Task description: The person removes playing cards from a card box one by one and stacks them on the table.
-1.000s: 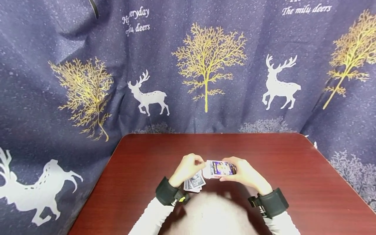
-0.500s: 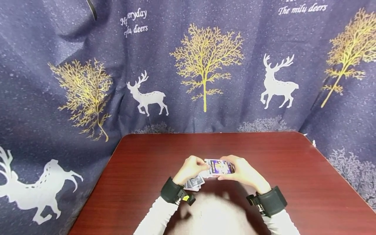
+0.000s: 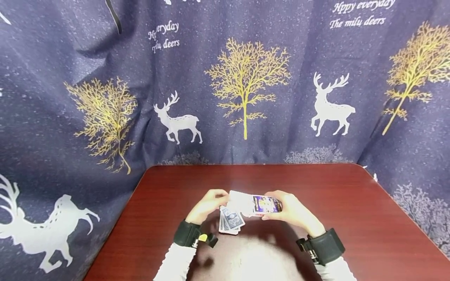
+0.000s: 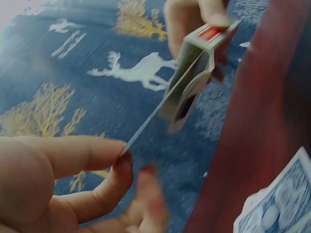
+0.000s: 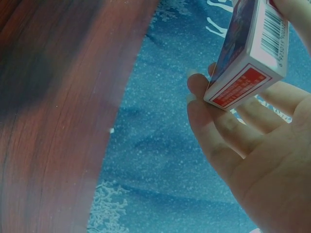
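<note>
My left hand (image 3: 207, 203) pinches the end of a playing card (image 4: 158, 108) between thumb and finger; the left wrist view shows it edge-on. The card's other end reaches into the open end of a playing card box (image 3: 267, 204). My right hand (image 3: 293, 208) grips this box, which has a purple picture on its face and a barcode and red label (image 5: 243, 86) on its sides. Just below the left hand, a small loose pile of blue-backed playing cards (image 3: 232, 221) lies on the table. How many cards are inside the box is hidden.
Both hands work above a reddish-brown wooden table (image 3: 309, 183). A dark blue curtain (image 3: 281, 152) with white deer and yellow trees hangs behind its far edge. Each wrist wears a black strap (image 3: 327, 244).
The left hand first moved right to the box's open end, then drew back left with a card between its fingers, uncovering more of the pile. The right hand stays almost still.
</note>
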Tool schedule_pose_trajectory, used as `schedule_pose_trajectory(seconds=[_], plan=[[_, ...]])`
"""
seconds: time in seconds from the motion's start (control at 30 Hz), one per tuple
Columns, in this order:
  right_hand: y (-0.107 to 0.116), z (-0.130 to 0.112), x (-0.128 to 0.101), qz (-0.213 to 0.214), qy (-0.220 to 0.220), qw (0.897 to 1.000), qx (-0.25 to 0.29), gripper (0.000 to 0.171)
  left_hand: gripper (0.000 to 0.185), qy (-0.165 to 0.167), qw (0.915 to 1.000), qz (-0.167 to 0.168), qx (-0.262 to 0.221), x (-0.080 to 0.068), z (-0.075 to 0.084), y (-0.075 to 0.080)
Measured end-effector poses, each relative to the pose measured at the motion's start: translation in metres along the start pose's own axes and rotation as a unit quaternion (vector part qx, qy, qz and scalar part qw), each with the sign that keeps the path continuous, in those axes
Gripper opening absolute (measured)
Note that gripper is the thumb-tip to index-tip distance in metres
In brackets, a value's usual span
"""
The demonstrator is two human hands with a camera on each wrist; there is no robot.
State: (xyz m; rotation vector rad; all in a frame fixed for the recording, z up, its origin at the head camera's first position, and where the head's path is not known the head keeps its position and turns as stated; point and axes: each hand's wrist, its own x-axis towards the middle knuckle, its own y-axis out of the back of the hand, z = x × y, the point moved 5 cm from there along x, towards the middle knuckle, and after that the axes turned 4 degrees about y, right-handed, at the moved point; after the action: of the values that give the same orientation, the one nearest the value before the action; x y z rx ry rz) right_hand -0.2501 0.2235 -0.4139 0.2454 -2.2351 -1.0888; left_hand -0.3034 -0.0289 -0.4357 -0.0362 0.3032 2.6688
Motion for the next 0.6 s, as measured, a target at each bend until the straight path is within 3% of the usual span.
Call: schedule_pose_trajectory(seconds=[0.3,0.43,0.6], plan=[[-0.003,0.001,-0.001,-0.003,-0.002,1.0,0.004,0.062,0.023,0.013,0.9957,0.091,-0.011,-0.004,-0.001,0.037],[-0.003,0.002,-0.001,-0.007,-0.005,1.0,0.01,0.061,0.021,0.003,0.9932,0.117,-0.004,-0.002,-0.005,0.042],[-0.003,0.003,0.001,-0.013,-0.012,1.0,0.014,0.061,0.018,-0.005,0.9893,0.144,0.026,0.006,-0.015,0.037]])
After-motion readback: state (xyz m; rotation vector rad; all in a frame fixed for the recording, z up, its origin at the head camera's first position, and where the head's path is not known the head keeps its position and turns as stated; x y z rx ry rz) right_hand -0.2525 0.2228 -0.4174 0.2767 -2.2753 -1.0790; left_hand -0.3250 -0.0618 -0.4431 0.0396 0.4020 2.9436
